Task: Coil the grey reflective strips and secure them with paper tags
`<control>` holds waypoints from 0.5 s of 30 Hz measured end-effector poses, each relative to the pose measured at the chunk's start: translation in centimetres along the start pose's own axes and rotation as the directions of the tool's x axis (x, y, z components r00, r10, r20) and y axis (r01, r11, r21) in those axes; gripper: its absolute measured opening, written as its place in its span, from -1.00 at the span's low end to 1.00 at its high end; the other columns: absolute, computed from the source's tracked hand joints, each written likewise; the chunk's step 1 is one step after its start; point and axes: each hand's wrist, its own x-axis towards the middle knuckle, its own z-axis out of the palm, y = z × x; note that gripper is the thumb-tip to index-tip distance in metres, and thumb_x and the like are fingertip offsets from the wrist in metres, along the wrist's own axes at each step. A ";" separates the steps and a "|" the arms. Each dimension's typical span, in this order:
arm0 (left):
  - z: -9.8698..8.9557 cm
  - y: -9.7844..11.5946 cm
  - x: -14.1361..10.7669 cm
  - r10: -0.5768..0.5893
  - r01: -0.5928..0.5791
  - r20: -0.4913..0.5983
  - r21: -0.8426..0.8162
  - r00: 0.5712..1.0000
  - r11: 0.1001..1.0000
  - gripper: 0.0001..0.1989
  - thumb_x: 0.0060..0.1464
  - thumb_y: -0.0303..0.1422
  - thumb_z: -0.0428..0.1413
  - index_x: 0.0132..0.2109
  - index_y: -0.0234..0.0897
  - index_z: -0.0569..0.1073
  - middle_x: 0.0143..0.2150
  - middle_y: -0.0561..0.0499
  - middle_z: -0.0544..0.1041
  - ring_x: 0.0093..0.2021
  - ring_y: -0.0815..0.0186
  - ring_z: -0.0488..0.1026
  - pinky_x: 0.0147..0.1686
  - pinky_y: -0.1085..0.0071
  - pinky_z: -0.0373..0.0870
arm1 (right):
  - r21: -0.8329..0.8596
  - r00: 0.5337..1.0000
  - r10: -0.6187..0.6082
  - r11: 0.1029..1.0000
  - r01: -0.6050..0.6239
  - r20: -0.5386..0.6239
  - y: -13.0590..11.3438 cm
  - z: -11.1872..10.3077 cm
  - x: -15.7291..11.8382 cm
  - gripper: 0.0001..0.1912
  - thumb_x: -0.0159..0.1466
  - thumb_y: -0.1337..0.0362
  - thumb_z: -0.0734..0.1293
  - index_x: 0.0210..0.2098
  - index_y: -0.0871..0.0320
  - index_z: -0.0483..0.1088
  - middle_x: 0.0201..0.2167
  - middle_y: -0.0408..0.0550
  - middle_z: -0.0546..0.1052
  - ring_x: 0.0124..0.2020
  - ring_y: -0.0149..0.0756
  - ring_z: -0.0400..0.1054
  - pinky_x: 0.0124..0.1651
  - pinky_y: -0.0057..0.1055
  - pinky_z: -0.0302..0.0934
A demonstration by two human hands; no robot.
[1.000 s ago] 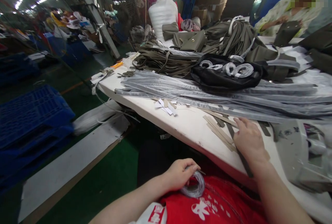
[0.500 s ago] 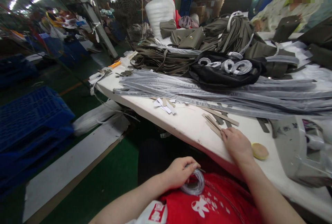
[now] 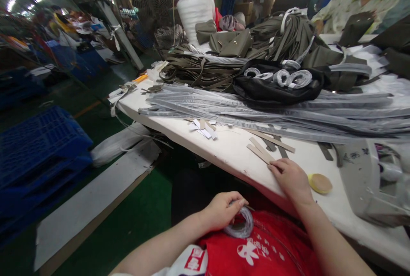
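My left hand [image 3: 226, 210] is closed on a coil of clear plastic-wrapped cord [image 3: 241, 224], held low over the red apron [image 3: 265, 246]. A thin dark strip end pokes out past its fingertips. On the white table, my right hand [image 3: 290, 178] pinches the near ends of a few thin beige strips [image 3: 260, 151], which fan out to the left over the tabletop. Behind them lie a longer beige strip [image 3: 275, 140] and short dark grey strips [image 3: 282, 150]. Right of this hand sits a round yellow-edged disc [image 3: 320, 183].
Long plastic-covered straps [image 3: 205, 104] stretch across the table. Beyond are a black bag [image 3: 275, 97] bearing several coils, and piled dark straps [image 3: 205, 71]. A grey machine [image 3: 361, 182] stands at right. Paper slips [image 3: 203, 129] lie near the edge. Blue pallets [image 3: 41, 152] stack on the floor.
My right hand has shifted slightly left and toward me, and the beige strips now spread apart and lie flatter. My left hand stays on the coil.
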 end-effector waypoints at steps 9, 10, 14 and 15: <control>0.1 0.0 0.0 -0.005 0.005 -0.008 -0.007 1.000 1.000 -0.59 0.21 -0.12 -0.02 -0.10 -0.36 0.53 -0.56 0.11 0.34 -0.63 0.45 0.26 -0.59 0.55 0.19 | -0.025 1.000 0.005 1.000 -0.005 0.016 0.3 -0.4 0.3 -0.68 0.37 0.15 0.21 -0.30 0.06 0.58 -0.28 -0.11 0.58 -0.30 -0.29 0.46 -0.27 -0.38 0.27; 0.1 0.0 0.0 -0.005 0.005 -0.006 -0.005 1.000 1.000 -0.59 0.21 -0.11 -0.02 -0.10 -0.36 0.53 -0.56 0.10 0.34 -0.62 0.45 0.26 -0.59 0.55 0.19 | -0.049 1.000 -0.007 0.999 0.008 0.013 0.1 -0.5 0.3 -0.68 0.38 0.16 0.20 -0.29 0.08 0.57 -0.29 -0.08 0.57 -0.31 -0.27 0.45 -0.26 -0.36 0.26; 0.0 -0.1 -0.1 0.002 -0.002 0.004 0.003 1.000 1.000 -0.59 0.21 -0.11 -0.02 -0.09 -0.35 0.53 -0.55 0.10 0.35 -0.61 0.45 0.28 -0.59 0.56 0.19 | -0.166 0.998 -0.054 0.985 0.051 -0.015 -0.7 -0.5 0.6 -0.72 0.38 0.30 0.17 -0.29 0.18 0.50 -0.35 0.04 0.53 -0.31 -0.20 0.40 -0.25 -0.34 0.20; 0.0 -0.1 -0.2 0.002 -0.002 0.004 0.003 1.000 1.000 -0.58 0.21 -0.10 -0.02 -0.09 -0.35 0.53 -0.55 0.10 0.35 -0.61 0.45 0.28 -0.59 0.56 0.20 | -0.191 0.998 -0.058 0.980 0.052 -0.026 -0.9 -0.6 0.7 -0.72 0.37 0.33 0.15 -0.30 0.20 0.49 -0.36 0.05 0.52 -0.31 -0.20 0.39 -0.27 -0.35 0.18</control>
